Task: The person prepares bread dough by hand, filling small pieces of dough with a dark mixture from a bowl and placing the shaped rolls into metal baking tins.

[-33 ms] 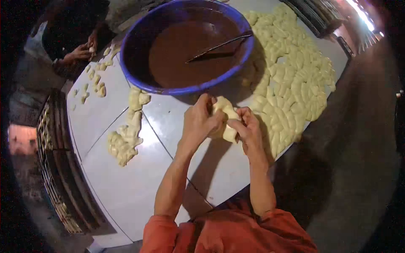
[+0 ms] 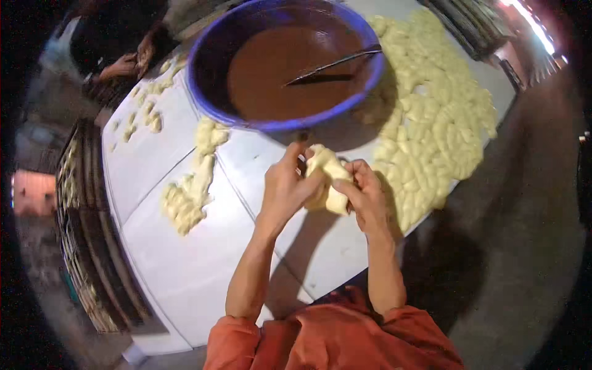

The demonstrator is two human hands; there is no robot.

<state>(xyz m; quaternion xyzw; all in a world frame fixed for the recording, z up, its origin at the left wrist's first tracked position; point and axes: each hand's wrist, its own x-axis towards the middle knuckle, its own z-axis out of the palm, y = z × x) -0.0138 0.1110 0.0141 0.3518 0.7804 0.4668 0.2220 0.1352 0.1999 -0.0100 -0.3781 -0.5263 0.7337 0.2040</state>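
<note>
Between my two hands, above the white tabletop, is a lump of soft pale-yellow dough (image 2: 328,179). My left hand (image 2: 288,186) pinches its left side with thumb and fingers. On the opposite side, my right hand (image 2: 364,192) grips it, the thumb lying across the front. Just beyond my hands stands a large blue basin (image 2: 285,125) of brown liquid (image 2: 271,68), a dark stick (image 2: 333,63) leaning on its right rim. A broad layer of pale-yellow dough pieces (image 2: 431,117) covers the table to the right. Left of my hands lies a smaller pile of dough (image 2: 185,203).
Small dough pieces (image 2: 151,117) lie at the table's far left, near another person's hands (image 2: 126,65). Stacked dark trays or racks (image 2: 92,246) stand along the left edge of the white table (image 2: 166,271). More dark racks (image 2: 472,28) are at the back right.
The basin, the table and the dough on it sit slightly farther right and higher in the picture. My hands keep hold of the lump, whose shape looks slightly different.
</note>
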